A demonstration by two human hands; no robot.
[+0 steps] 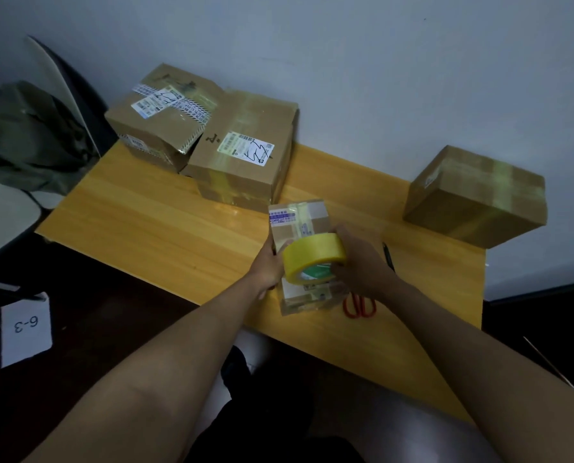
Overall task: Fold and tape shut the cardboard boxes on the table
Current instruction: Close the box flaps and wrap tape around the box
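Now your left hand grips small box to steady it — right hand holds tape roll against top, for taping.

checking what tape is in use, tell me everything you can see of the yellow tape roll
The yellow tape roll is a wide ring of translucent yellow packing tape on a core whose inner face shows green and white print. It is tilted, its open side toward the camera, above the small brown cardboard box on the wooden table. The right hand grips its right side; the left hand is beside its left edge, on the box.
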